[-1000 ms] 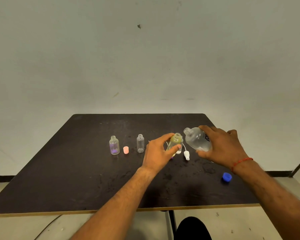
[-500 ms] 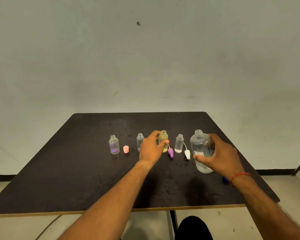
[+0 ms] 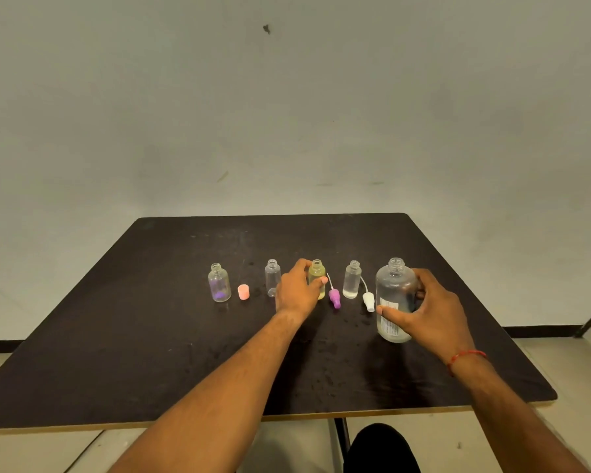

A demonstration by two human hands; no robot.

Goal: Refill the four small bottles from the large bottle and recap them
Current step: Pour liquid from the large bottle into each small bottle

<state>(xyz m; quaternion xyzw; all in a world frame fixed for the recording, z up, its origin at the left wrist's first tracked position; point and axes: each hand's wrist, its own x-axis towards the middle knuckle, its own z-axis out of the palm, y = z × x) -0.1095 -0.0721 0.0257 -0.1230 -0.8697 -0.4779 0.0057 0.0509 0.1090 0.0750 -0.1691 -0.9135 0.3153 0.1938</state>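
Four uncapped small bottles stand in a row on the black table (image 3: 123,336): a purple-tinted bottle (image 3: 219,283), a clear bottle (image 3: 272,277), a yellow bottle (image 3: 317,274) and a clear bottle with liquid (image 3: 352,279). My left hand (image 3: 297,290) holds the yellow bottle upright on the table. The large clear bottle (image 3: 394,295), uncapped, stands upright at the right, gripped by my right hand (image 3: 427,312). Loose caps lie nearby: a pink cap (image 3: 243,291), a purple spray cap (image 3: 334,298), a white spray cap (image 3: 368,301).
Wet spots speckle the table in front of the bottles. A pale wall rises behind the table. My dark knee (image 3: 382,448) shows below the near edge. The blue cap seen earlier is hidden.
The large bottle went from tilted over the yellow bottle to standing upright on the table at the right. My left hand set the yellow bottle down upright in the row.
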